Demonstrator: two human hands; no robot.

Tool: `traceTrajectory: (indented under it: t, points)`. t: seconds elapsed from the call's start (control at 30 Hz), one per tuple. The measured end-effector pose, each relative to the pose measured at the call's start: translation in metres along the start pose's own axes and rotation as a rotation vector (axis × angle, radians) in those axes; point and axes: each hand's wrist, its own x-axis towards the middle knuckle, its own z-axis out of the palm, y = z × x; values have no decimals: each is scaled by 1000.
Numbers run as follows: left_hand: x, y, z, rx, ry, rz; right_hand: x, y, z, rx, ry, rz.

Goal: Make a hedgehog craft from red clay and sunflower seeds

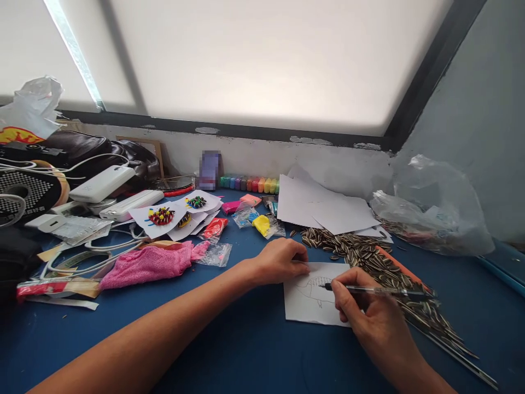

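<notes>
A small white sheet of paper (pixel 299 306) lies on the blue table, with a pencil-thin line drawing of a rounded body with scale-like marks and small feet. At its upper left edge, my left hand (pixel 283 258) presses down with curled fingers, holding the paper. My right hand (pixel 371 317) is closed around a clear-barrelled black pen (pixel 365 289), whose tip rests on or just over the drawing. The right hand covers the sheet's right side. Striped sunflower seeds (pixel 365 257) are heaped just beyond and to the right of the paper.
Larger white sheets (pixel 324 202) lie behind the seeds, beside a clear plastic bag (pixel 443 213). Colourful clay blocks (pixel 250 184) line the wall. To the left are decorated paper pieces (pixel 141 219), a pink cloth (pixel 150 265), white power banks (pixel 102 183) and cables.
</notes>
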Motion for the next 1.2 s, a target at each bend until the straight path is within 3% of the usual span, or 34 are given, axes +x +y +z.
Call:
traceTrajectory:
  t: [0.33, 0.73, 1.2]
  points:
    - [0, 2, -3, 17, -28, -1, 3, 4, 3, -139, 12, -57]
    - [-2, 6, -7, 53, -54, 2, 5, 4, 5, -58, -48, -5]
    - [-2, 5, -7, 72, -53, 25, 4, 1, 4, -110, -55, -18]
